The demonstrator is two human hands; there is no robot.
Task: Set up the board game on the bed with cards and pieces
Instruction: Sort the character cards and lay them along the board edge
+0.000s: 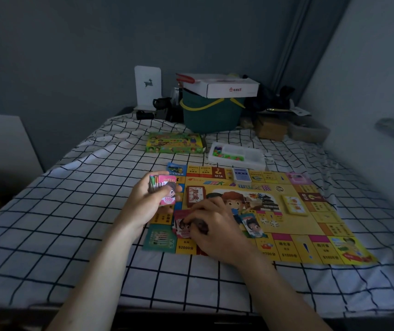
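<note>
A yellow game board (310,225) lies flat on the checked bed sheet. My left hand (148,201) grips a stack of play money (165,189) with a pink 5000 note on top, above the board's left edge. My right hand (215,225) is down on the board, its fingers pinching a red note (181,223) that lies there. A teal note (252,224) sits just right of that hand. Card decks lie on the board: a red one (194,195), a blue one (241,175) and a yellow one (295,205). Two white dice (270,222) rest near the middle.
The green game box (174,143) and a white tray (253,161) holding several coloured pieces lie beyond the board. A green basket (210,115) topped by a white carton (222,88) stands at the far end with cluttered dark items. A wall runs along the right.
</note>
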